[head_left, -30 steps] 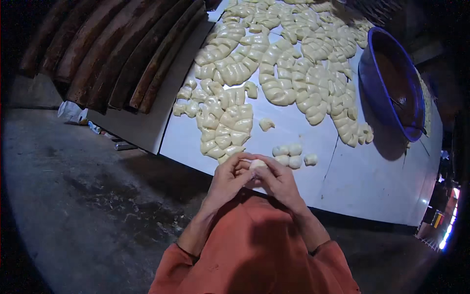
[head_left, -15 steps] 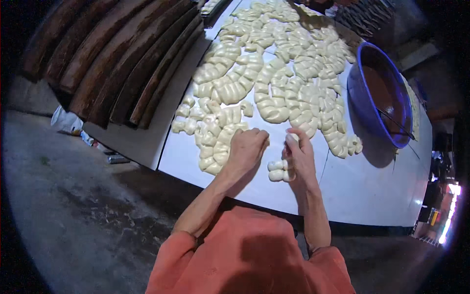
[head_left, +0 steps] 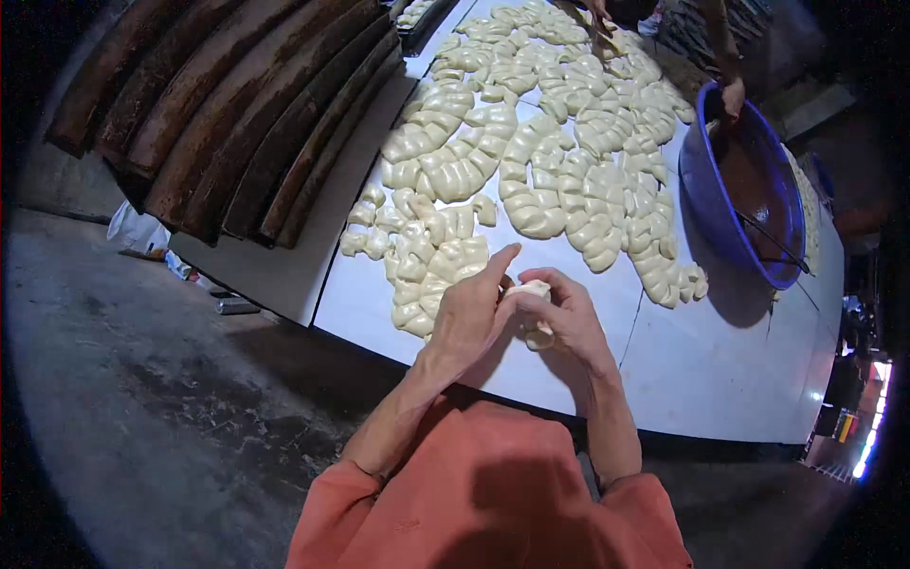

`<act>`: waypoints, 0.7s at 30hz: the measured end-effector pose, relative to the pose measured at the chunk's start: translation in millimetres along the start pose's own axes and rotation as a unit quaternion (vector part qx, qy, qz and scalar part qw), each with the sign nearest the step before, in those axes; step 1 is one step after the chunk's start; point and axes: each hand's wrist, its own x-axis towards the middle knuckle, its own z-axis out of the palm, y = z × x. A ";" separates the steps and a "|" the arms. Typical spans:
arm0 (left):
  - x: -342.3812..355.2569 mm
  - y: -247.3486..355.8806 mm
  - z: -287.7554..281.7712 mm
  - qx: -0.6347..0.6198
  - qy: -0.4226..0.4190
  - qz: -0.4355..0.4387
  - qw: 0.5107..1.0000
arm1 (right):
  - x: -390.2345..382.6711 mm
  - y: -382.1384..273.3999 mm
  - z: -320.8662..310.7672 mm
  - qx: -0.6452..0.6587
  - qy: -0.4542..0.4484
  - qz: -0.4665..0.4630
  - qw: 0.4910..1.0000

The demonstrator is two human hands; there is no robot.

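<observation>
My right hand (head_left: 567, 318) pinches a small lump of pale dough (head_left: 533, 288) between thumb and fingers above the white tabletop (head_left: 379, 313). Close on its left, my left hand (head_left: 472, 308) has a finger stretched forward, its thumb side against or very near the lump; its other fingers are partly hidden. Under my right hand a few small dough pieces (head_left: 538, 339) show in part. Just beyond my left hand lie loose rounded dough pieces (head_left: 417, 261), and further off many shiny, segmented dough strips (head_left: 536, 204) cover the table.
At the right stands a purple basin (head_left: 695, 180) holding brown material and a thin dark stick. A co-worker's hand (head_left: 733, 98) reaches over its far rim; another hand (head_left: 599, 11) is at the table's far end. Long dark brown troughs (head_left: 218, 114) lie side by side at left.
My hands have come together, the left moving right and the right hand's lump now between them. A co-worker's arm has appeared at the basin, another hand at the far end.
</observation>
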 end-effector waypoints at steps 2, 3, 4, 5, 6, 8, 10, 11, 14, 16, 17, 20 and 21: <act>-5.5 1.0 0.1 0.004 -0.006 0.021 1.000 | -3.7 -2.3 0.7 0.013 0.012 0.012 1.000; -9.5 -5.7 4.3 0.032 0.012 0.075 0.997 | -5.9 -4.2 -0.2 -0.065 0.022 -0.002 0.998; -15.7 -10.5 7.3 0.030 0.008 0.075 0.997 | -8.5 -5.6 -0.7 -0.142 0.031 -0.016 0.989; -22.2 -14.3 10.1 0.072 -0.005 0.085 0.994 | -11.3 -5.4 3.4 -0.230 0.038 -0.121 0.965; -29.1 -16.2 15.0 0.113 -0.019 0.095 0.989 | -14.2 0.7 -0.3 -0.161 0.020 -0.022 0.987; -46.6 -21.9 27.0 0.121 -0.008 0.074 0.990 | -24.6 -3.3 0.7 -0.044 -0.013 0.014 0.999; -57.6 -22.9 30.6 0.235 0.011 0.078 0.969 | -43.4 1.3 -20.8 0.157 -0.064 -0.005 0.986; -64.2 -23.0 32.7 0.275 -0.026 0.053 0.960 | -48.7 1.4 -35.4 0.142 -0.075 -0.078 0.984; -63.9 -15.9 31.3 0.273 -0.017 0.071 0.959 | -57.5 -21.4 -48.3 0.231 0.046 -0.088 0.968; -57.2 -5.7 17.9 0.227 -0.075 0.055 0.969 | -56.5 -37.4 -52.7 0.215 0.111 -0.082 0.967; -54.6 -3.8 16.6 0.194 -0.071 0.050 0.977 | -46.2 -16.5 -68.2 0.152 0.114 -0.116 0.975; -36.3 18.1 22.0 0.198 -0.043 0.058 0.977 | -52.3 -21.8 -57.9 0.174 0.138 -0.055 0.974; -26.9 23.8 27.4 0.077 -0.034 0.074 0.994 | -54.0 -19.3 -50.5 0.198 0.135 -0.047 0.970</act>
